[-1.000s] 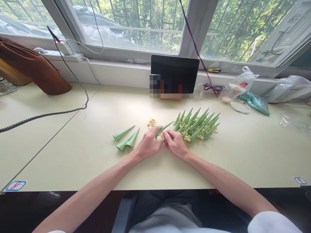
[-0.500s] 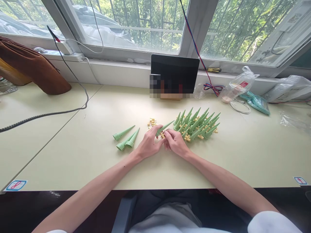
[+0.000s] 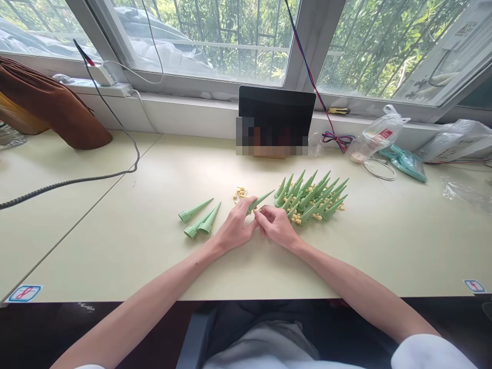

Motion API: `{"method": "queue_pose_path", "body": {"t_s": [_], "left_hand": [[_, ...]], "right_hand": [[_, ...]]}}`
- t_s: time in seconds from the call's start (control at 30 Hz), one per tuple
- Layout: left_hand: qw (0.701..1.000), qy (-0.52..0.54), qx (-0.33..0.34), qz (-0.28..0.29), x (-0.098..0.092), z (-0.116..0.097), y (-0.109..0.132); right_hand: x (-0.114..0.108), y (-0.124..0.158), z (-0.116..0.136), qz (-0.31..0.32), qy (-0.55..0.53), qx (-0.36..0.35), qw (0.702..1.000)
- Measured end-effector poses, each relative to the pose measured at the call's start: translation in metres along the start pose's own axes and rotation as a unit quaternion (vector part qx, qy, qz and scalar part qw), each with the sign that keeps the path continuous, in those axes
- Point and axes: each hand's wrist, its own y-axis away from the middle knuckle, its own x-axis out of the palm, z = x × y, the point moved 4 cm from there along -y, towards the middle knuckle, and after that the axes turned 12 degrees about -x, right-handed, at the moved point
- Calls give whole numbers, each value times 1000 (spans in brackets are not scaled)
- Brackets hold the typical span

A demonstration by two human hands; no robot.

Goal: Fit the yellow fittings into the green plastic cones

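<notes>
My left hand [image 3: 239, 225] is closed round a green cone [image 3: 262, 200], whose tip points up and to the right. Against the cone's lower end, my right hand [image 3: 277, 224] pinches a small yellow piece [image 3: 257, 211], mostly hidden by the fingers. Three loose green cones [image 3: 195, 209] lie on the table left of my hands. Just beyond my left hand is a small heap of yellow pieces [image 3: 241, 192]. To the right, several green cones with yellow pieces at their bases [image 3: 307, 197] stand in a tight cluster.
A dark tablet [image 3: 277, 115] leans at the back of the pale table [image 3: 154, 205]. A black cable [image 3: 77, 180] crosses the left side, near a brown cloth [image 3: 57, 107]. Plastic bags [image 3: 378, 134], a teal packet [image 3: 405, 163] and coiled wires [image 3: 338, 139] lie back right.
My right thumb and fingers have shifted slightly left, and the yellow piece, plainly visible before, is now mostly covered. My left hand keeps its hold on the cone.
</notes>
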Motion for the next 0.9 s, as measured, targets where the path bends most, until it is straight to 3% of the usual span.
{"method": "queue_pose_path", "body": {"t_s": [0.47,0.9], "left_hand": [[1000,1,10,20,-2,-6,-1],[1000,6,12,18,-2,-7,-1]], "right_hand": [[0,0,7,-19,91,-49,995],[-1,0,1,-3,16,-7,1000]]}}
